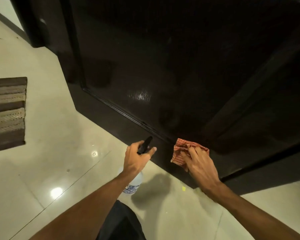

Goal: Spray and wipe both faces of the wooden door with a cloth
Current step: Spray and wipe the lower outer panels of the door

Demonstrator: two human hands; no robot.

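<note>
in the head view, the wooden door fills the frame from 11 to 3 o'clock, dark and glossy, its lower edge running diagonally above the pale floor. near 6 o'clock the left hand has its grip closed round the black head of the spray bottle, nozzle aimed at the bottom rail. just toward 3 o'clock of it, the right hand has its grip curled on the checked cloth, pressing it against that rail. a streaky, wet-looking sheen on the panel toward 12 o'clock suggests this face is partly treated, with the work now at its lowest strip. the other face is hidden, so i cannot tell whether it is done. a striped mat lies at 9 o'clock.
</note>
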